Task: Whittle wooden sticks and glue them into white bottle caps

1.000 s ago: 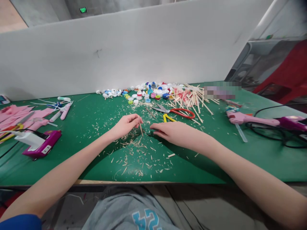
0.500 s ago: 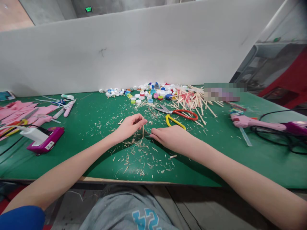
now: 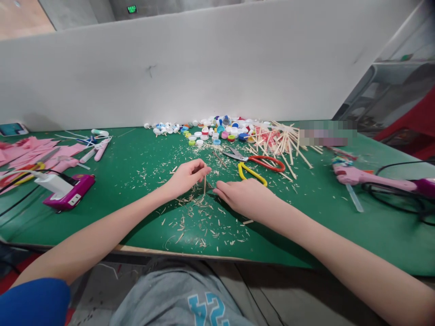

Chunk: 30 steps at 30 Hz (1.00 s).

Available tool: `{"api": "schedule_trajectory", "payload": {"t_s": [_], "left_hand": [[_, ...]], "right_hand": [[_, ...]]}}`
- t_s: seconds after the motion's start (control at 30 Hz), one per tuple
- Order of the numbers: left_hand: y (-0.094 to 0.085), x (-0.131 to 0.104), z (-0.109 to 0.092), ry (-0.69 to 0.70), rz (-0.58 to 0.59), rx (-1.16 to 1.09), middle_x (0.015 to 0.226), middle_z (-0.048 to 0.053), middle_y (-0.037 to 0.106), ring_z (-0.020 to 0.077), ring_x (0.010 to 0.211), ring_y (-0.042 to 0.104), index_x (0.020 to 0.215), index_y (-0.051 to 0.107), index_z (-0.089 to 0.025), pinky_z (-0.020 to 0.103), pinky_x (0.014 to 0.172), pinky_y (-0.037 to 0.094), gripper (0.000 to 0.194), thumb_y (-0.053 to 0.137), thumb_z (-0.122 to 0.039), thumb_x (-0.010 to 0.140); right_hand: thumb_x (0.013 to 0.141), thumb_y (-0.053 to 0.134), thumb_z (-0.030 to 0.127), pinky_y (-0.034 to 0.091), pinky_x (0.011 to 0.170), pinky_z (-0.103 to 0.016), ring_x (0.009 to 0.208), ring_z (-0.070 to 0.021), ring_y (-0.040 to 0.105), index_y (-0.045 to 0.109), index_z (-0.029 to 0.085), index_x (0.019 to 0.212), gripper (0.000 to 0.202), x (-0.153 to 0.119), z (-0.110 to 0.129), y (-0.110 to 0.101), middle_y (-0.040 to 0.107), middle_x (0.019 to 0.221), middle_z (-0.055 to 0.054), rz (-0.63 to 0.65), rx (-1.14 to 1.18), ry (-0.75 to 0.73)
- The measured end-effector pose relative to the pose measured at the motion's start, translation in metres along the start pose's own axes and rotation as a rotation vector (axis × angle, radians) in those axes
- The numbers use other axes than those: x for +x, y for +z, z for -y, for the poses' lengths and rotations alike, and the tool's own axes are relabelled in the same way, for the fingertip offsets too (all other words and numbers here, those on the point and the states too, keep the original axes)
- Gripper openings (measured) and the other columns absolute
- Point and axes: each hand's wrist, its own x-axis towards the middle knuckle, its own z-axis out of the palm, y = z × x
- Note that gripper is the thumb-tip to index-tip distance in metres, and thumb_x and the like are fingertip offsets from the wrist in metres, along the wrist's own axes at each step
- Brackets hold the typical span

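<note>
Pinched between the fingers of my left hand (image 3: 190, 177) is a thin wooden stick (image 3: 205, 184), which points down toward the table. My right hand (image 3: 243, 194) is closed just to its right, on a small dark thing at the fingertips that I cannot make out. Pale wood shavings (image 3: 200, 216) lie scattered below and around both hands. Scissors (image 3: 260, 160) with one red and one yellow handle lie spread beyond my right hand. Behind them is a fanned pile of wooden sticks (image 3: 282, 141), beside many coloured bottle caps (image 3: 220, 131).
On the green table (image 3: 129, 199), a purple power strip (image 3: 73, 192) with a white plug and pink cloth pieces (image 3: 30, 151) lie at left. A pink glue gun (image 3: 377, 177) with a black cable is at right. A grey partition (image 3: 204, 68) stands behind.
The whole view has shifted slightly, so the table things sit a little further right. Both hands keep nearly the same pose, with the stick still in my left hand.
</note>
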Motion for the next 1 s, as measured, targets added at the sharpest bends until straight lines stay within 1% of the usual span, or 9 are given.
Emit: {"api": "schedule_trajectory", "payload": {"t_s": [0.1,0.23,0.43,0.63,0.8,1.0], "left_hand": [[0.001,-0.001,0.001,0.006,-0.002,-0.005,0.059,-0.005,0.049,0.0079,0.054,0.042,0.075,0.050,-0.018,0.023,0.056,0.034,0.026,0.051,-0.039,0.091],[0.001,-0.001,0.002,0.011,0.005,-0.017,0.057,-0.005,0.049,0.0082,0.054,0.043,0.076,0.050,-0.019,0.023,0.057,0.035,0.028,0.052,-0.042,0.091],[-0.001,-0.002,0.000,0.027,0.013,-0.018,0.058,-0.005,0.049,0.0082,0.054,0.043,0.074,0.048,-0.019,0.024,0.057,0.035,0.029,0.051,-0.043,0.091],[-0.001,-0.001,0.000,0.034,0.018,-0.011,0.059,-0.005,0.050,0.0084,0.055,0.043,0.073,0.047,-0.019,0.025,0.058,0.035,0.031,0.050,-0.043,0.092],[-0.002,-0.002,0.001,0.037,0.021,-0.006,0.059,-0.004,0.050,0.0086,0.055,0.043,0.074,0.048,-0.019,0.025,0.057,0.034,0.033,0.049,-0.047,0.092],[-0.001,-0.001,0.002,0.049,0.022,0.007,0.059,-0.005,0.050,0.0083,0.055,0.042,0.074,0.048,-0.019,0.025,0.058,0.034,0.032,0.048,-0.045,0.092]], "right_hand": [[0.103,0.016,0.041,0.013,0.052,-0.031,0.054,-0.0146,0.056,0.056,0.018,0.097,0.047,0.001,0.000,0.000,0.067,0.073,-0.003,-0.001,0.004,0.004],[0.103,0.014,0.042,0.014,0.052,-0.030,0.054,-0.0156,0.056,0.056,0.019,0.099,0.048,0.002,0.000,0.000,0.067,0.072,-0.003,0.034,-0.019,0.020],[0.103,0.015,0.041,0.014,0.050,-0.030,0.050,-0.0152,0.054,0.056,0.018,0.098,0.047,0.003,0.002,0.005,0.065,0.065,-0.005,0.015,-0.035,0.019],[0.103,0.019,0.039,0.015,0.049,-0.031,0.057,-0.0191,0.060,0.056,0.017,0.098,0.043,0.003,0.007,-0.001,0.064,0.065,-0.006,0.079,-0.054,0.060],[0.103,0.020,0.036,0.017,0.049,-0.030,0.060,-0.0188,0.061,0.057,0.016,0.098,0.042,0.004,0.010,-0.006,0.063,0.065,-0.006,0.112,-0.040,0.053],[0.103,0.021,0.034,0.019,0.050,-0.030,0.065,-0.0193,0.063,0.058,0.016,0.096,0.042,0.006,0.010,-0.007,0.063,0.068,-0.008,0.139,-0.030,0.048]]}}
